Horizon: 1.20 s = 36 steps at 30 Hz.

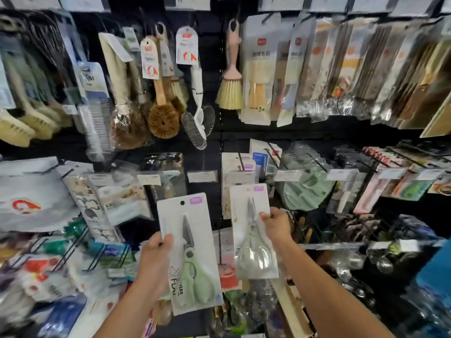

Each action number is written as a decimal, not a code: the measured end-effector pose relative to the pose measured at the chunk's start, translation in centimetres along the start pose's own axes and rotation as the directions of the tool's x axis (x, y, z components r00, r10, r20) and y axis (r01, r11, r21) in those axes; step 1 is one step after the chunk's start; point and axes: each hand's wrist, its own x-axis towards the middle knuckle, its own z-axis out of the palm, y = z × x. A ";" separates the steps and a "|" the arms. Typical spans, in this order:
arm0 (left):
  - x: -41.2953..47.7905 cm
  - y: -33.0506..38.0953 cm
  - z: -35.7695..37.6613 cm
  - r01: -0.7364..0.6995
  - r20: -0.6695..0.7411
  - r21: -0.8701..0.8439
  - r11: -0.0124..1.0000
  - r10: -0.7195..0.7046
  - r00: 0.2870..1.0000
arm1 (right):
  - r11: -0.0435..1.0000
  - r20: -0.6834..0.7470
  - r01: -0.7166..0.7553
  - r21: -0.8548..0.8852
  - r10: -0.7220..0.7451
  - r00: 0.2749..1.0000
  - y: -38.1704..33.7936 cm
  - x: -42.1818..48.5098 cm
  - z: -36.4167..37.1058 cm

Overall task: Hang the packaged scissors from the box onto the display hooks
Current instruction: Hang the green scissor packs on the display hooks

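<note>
While the left hand (156, 250) grips one scissors pack (190, 252), the right hand (274, 224) grips another pack (253, 230) just right of it.

A shop aisle: packaged brushes (162, 103) on price-tagged display hooks (274, 154).

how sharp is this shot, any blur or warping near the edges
Head view: the left scissors pack is sharpest, mid-frame; the right scissors pack looks hazy under shiny plastic; brushes and packets smear toward the edges; the wide lens bows straight lines.

Each hand (153, 254) (275, 224) grips scissors pack (192, 262) (251, 240)
</note>
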 end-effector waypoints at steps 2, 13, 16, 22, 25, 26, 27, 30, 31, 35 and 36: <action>0.7 -0.1 0.8 0.013 -0.027 -0.004 1.000 -0.013 1.000 | 1.000 0.021 0.011 0.013 -0.011 1.000 -0.3 1.6 0.2; 1.6 -0.9 3.1 0.052 -0.087 0.001 0.999 -0.052 0.995 | 0.987 0.080 0.150 0.051 -0.154 0.985 -0.5 2.5 0.3; 1.8 -0.8 3.4 0.044 -0.083 -0.023 0.999 -0.046 0.996 | 0.984 0.057 0.176 0.028 -0.177 0.983 -1.0 3.0 0.9; 2.1 -0.7 3.7 0.054 -0.095 -0.040 0.998 -0.058 0.994 | 0.983 0.038 0.171 0.071 -0.174 0.984 -0.7 4.0 2.0; 2.0 -0.5 3.8 0.059 -0.096 -0.029 0.998 -0.061 0.993 | 0.981 0.006 0.184 0.062 -0.185 0.983 0.1 4.3 2.3; 2.0 -0.4 3.8 0.064 -0.101 -0.023 0.998 -0.066 0.993 | 0.982 0.001 0.181 0.060 -0.181 0.983 0.4 4.3 2.3; 2.1 -0.5 3.8 0.065 -0.104 -0.023 0.998 -0.067 0.992 | 0.984 0.002 0.166 0.062 -0.166 0.986 0.8 4.4 2.3; 2.2 -0.4 3.9 0.072 -0.103 -0.013 0.997 -0.073 0.992 | 0.989 0.028 0.135 0.062 -0.137 0.990 1.8 4.0 2.2; 2.2 -0.4 3.9 0.072 -0.100 -0.013 0.997 -0.073 0.992 | 0.990 0.033 0.129 0.055 -0.131 0.991 2.0 4.0 2.3; 2.4 -0.3 4.0 0.080 -0.078 -0.012 0.997 -0.081 0.994 | 0.984 0.034 0.168 0.062 -0.171 0.985 0.9 4.6 3.2; 2.5 -0.3 4.0 0.081 -0.077 -0.011 0.997 -0.081 0.994 | 0.982 0.037 0.177 0.068 -0.179 0.983 0.5 4.7 3.5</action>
